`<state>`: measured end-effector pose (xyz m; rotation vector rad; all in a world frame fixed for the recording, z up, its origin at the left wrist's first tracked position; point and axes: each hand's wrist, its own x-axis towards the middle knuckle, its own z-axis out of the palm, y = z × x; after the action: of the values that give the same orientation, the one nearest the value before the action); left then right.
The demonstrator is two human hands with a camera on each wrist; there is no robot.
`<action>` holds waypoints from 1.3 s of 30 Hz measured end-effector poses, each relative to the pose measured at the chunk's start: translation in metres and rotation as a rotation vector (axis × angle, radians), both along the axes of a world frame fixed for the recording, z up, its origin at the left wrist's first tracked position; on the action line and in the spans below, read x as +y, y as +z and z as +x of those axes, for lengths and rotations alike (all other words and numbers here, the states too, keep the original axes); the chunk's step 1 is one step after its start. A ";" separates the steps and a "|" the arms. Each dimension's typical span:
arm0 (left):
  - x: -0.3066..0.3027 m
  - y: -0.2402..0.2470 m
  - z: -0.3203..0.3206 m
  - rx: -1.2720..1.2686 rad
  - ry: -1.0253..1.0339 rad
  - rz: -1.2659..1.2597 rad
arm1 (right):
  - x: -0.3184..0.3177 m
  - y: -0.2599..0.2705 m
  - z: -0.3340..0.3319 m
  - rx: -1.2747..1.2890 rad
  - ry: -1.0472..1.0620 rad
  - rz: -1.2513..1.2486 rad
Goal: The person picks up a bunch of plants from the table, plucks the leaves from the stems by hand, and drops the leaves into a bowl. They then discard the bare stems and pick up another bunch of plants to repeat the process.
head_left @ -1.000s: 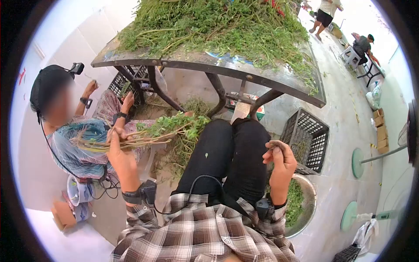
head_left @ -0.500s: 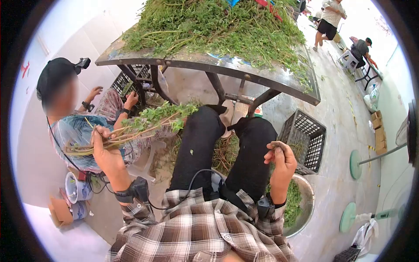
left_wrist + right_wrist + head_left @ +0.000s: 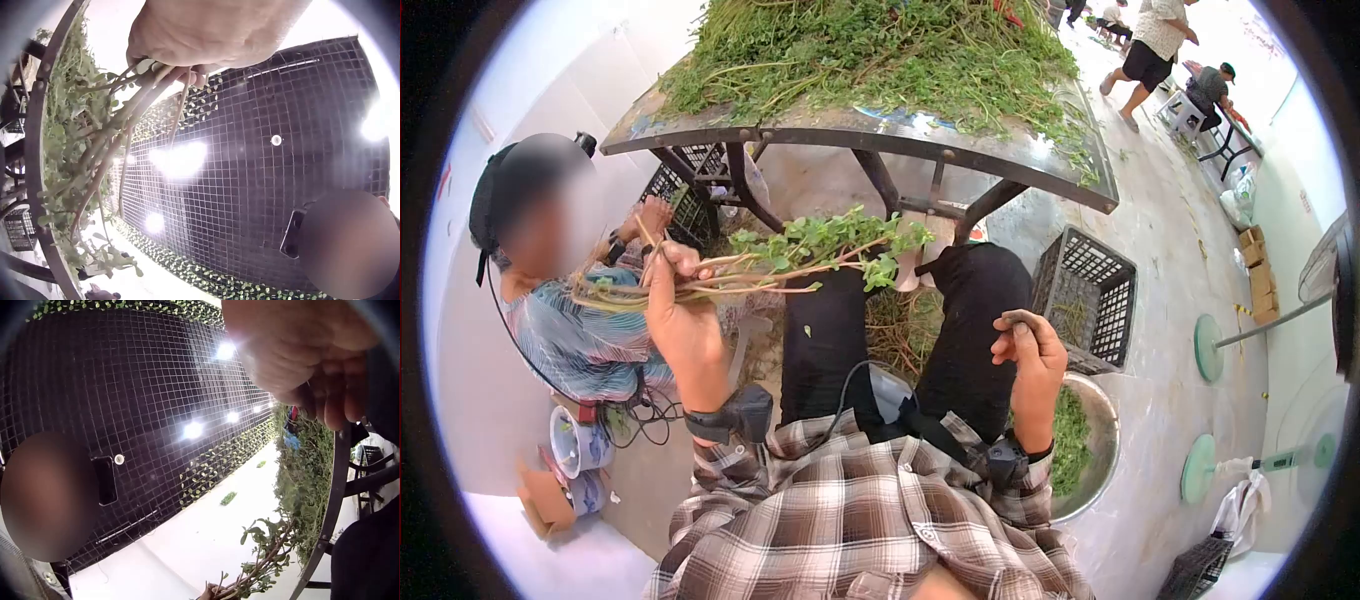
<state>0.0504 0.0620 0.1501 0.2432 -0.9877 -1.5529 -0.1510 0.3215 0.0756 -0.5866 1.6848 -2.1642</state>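
My left hand (image 3: 685, 315) grips a bunch of leafy green stems (image 3: 805, 270) near their bare ends. In the head view the leaves point right, over my left thigh, and cut ends stick out left of the fist. The left wrist view shows the same stems hanging below the hand (image 3: 212, 31), fingers wrapped round them. My right hand (image 3: 1032, 355) is raised over my right thigh, fingers curled and thumb against the dark-stained index finger; nothing shows between them. In the right wrist view the right hand's fingers (image 3: 334, 403) bend downward, apart from the bunch.
A metal-edged table (image 3: 850, 130) in front bears a large heap of greens (image 3: 880, 65). A black crate (image 3: 1090, 300) and a metal basin of leaves (image 3: 1105, 440) stand at my right. Another person (image 3: 550, 310) sits close on the left. Loose stems (image 3: 905, 330) lie between my feet.
The left hand swung left with its bunch, then came back right and a little up. My knees have parted, showing stems on the floor. The right hand stays nearly still.
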 end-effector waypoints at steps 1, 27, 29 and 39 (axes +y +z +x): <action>0.004 0.002 -0.002 -0.005 0.031 0.041 | 0.003 0.000 0.003 -0.005 0.000 0.003; -0.034 -0.050 -0.091 -0.108 -0.288 0.092 | -0.108 -0.102 -0.050 -0.394 0.147 -0.015; -0.032 -0.061 -0.115 -0.133 -0.318 0.177 | -0.087 -0.099 -0.062 -0.396 0.117 0.049; -0.043 -0.113 -0.175 -0.446 -0.535 0.242 | -0.066 -0.065 -0.091 -0.097 -0.165 0.247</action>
<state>-0.1245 0.0187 0.0375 0.5455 -1.2781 -2.1702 -0.2424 0.2551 0.0106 -0.2796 1.9674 -2.0100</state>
